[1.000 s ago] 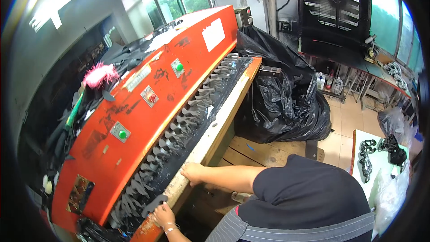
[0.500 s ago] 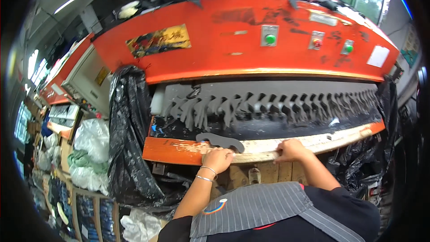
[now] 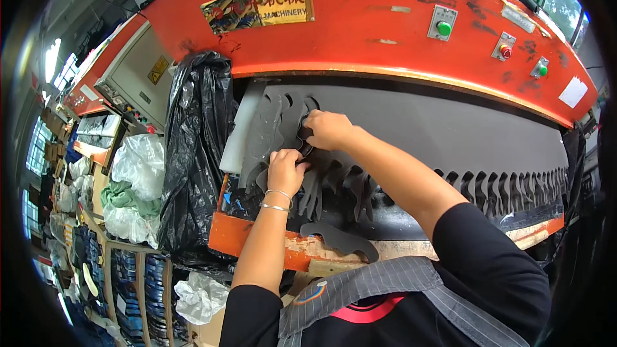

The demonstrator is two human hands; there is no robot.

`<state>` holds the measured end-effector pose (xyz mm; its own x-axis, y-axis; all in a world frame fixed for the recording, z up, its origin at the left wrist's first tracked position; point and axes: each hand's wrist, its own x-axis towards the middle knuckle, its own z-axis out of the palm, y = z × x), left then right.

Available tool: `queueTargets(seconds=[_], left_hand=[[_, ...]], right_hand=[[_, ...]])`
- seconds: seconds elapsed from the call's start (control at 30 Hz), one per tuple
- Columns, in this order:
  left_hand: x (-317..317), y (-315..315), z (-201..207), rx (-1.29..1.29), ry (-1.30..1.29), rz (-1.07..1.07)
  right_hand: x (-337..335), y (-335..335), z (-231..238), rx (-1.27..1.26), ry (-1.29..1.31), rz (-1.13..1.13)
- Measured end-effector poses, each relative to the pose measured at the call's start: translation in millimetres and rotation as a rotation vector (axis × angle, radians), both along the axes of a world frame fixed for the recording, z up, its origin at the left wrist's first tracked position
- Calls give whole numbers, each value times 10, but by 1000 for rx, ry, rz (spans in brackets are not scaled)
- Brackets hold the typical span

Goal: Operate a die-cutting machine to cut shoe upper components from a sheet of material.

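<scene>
My right hand (image 3: 331, 130) is closed on a dark, curved cutting die (image 3: 306, 133) standing on a grey foam sheet (image 3: 411, 132). My left hand (image 3: 286, 170) grips the die's near end, its fingers bent round it; both hands cover much of it. Left of the die, wavy cut outlines (image 3: 271, 125) mark the sheet. Along the sheet's near edge hangs a row of scalloped grey strips (image 3: 485, 189). A loose wavy foam piece (image 3: 340, 241) lies on the worn wooden front ledge (image 3: 398, 248), nearer to me.
An orange press beam (image 3: 360, 45) with green and red buttons spans above the sheet's far side. Black plastic sheeting (image 3: 196, 154) drapes at the left end. Beyond it stand a grey cabinet (image 3: 138, 67) and clear plastic bags (image 3: 138, 160). A white block (image 3: 241, 132) borders the sheet's left edge.
Both hands have left the front ledge and reached forward onto the foam sheet, taking hold of the cutting die. More of the sheet shows now, and the view has shifted.
</scene>
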<state>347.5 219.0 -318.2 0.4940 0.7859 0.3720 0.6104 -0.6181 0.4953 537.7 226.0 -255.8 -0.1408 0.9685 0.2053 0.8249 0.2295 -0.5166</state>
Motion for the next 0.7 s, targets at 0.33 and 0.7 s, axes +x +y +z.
queueTargets(seconds=[0.33,0.7], left_hand=[[173,482,787,-222,-24,-115],[203,441,288,-399,141,-158]], right_hand=[[-45,743,254,-871,-488,96],[686,112,617,-102,1135,194]])
